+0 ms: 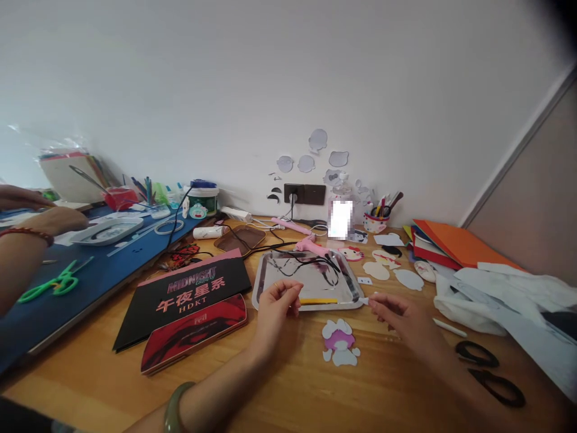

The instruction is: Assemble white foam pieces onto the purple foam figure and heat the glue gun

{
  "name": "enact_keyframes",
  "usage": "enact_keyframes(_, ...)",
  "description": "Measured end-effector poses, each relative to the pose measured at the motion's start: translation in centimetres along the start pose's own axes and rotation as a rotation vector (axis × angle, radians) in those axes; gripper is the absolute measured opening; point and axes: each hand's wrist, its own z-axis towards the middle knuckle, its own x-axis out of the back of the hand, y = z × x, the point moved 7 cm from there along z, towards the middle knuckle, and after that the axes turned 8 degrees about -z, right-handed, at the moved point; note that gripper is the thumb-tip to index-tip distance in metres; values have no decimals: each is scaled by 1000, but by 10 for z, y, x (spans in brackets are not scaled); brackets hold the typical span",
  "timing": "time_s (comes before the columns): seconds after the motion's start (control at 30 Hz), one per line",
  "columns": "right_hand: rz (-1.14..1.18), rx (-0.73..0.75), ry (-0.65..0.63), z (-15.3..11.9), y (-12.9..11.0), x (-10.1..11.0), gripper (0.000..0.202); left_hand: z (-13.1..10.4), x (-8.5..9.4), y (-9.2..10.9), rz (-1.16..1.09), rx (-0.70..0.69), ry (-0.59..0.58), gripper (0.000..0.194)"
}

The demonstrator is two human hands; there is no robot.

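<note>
My left hand point(280, 300) is held over the front left edge of a metal tray point(265, 282), its thumb and fingertips pinched together; anything between them is too small to make out. Between thumb and fingers of my right hand point(393, 311) is a small white piece point(364, 300), at the tray's front right corner. A yellow strip point(318, 301) lies along the tray's front edge. Inside the tray are black cables point(315, 262) and the nozzle end of a pink glue gun point(312, 245). In front of the tray, a purple and white paper figure point(340, 341) lies on the wooden table.
Black-handled scissors point(496, 385) and a white plastic bag point(464, 304) are at the right. A black folder point(189, 288) and a red case point(196, 331) lie left. Paper cutouts point(376, 270) sit beyond my right hand. Another person's hand point(58, 222) is over the blue table point(115, 270).
</note>
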Motion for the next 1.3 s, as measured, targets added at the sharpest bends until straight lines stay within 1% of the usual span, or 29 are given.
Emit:
enact_keyframes(0.13, -104, 29, 56, -1, -5, 0, 30, 2, 1, 3, -15, -12, 9, 23)
enact_keyframes(0.3, -201, 116, 51, 1, -20, -5, 28, 5, 2, 6, -43, -38, 21, 24)
enact_keyframes(0.43, -296, 212, 17, 13, -34, -12, 23, 8, 4, 5, -46, -49, 13, 25)
enact_keyframes(0.53, -381, 246, 10, 29, -41, -17, 21, 10, 6, 4, -39, -51, 17, 25)
enact_keyframes(0.67, -465, 249, -13, 48, -43, -27, 21, 11, 7, 5, -20, -48, 28, 25)
enact_keyframes(0.8, -515, 265, -30, 55, -43, -32, 26, 10, 6, 7, 10, -48, 22, 26)
enact_keyframes(0.9, -533, 286, -38, 56, -41, -31, 31, 11, 6, 5, 52, -48, 11, 27)
enact_keyframes(1.0, -527, 294, -11, 59, -37, -23, 28, 13, 5, 2, 122, -50, -1, 26)
enact_keyframes(1.1, -504, 281, 27, 60, -32, -11, 25, 12, 2, 5, 234, -59, -31, 26)
enact_keyframes(1.17, -488, 281, 31, 55, -29, -7, 25, 10, -1, 11, 329, -71, -81, 21)
enact_keyframes(1.23, -479, 291, 18, 46, -27, -5, 23, 6, -6, 21, 602, -132, -166, 13)
enact_keyframes(1.27, -479, 298, 8, 40, -26, -5, 22, 3, -11, 25, 941, -215, -237, 13)
enact_keyframes(1.3, -481, 304, -1, 34, -26, -6, 21, 0, -14, 26, 1213, -266, -281, 15)
